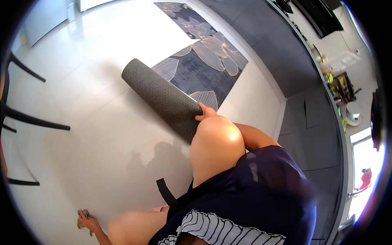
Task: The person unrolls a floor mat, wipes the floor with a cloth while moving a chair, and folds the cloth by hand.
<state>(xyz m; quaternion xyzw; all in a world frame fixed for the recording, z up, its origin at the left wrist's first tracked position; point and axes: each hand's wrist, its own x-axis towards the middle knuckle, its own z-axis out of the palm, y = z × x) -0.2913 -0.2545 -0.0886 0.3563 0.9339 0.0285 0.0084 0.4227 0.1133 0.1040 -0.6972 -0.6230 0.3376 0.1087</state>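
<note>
Head view: shows a patterned floor mat (198, 73) on the pale floor (90, 155), judged only partly rolled, with a thick roll (159, 96) of grey, mesh-textured backing along its left side and a floral stretch lying flat to the right, left unrolled. Has the right hand (208, 111) touching the roll toward its near end, fingers over the edge; cannot tell whether gripping. Has the left hand (90, 223) closed on a brownish cloth (79, 223), well apart from the roll. Farther off, shows a second mat (183, 18), flat, beside dark cabinets (298, 65).
</note>
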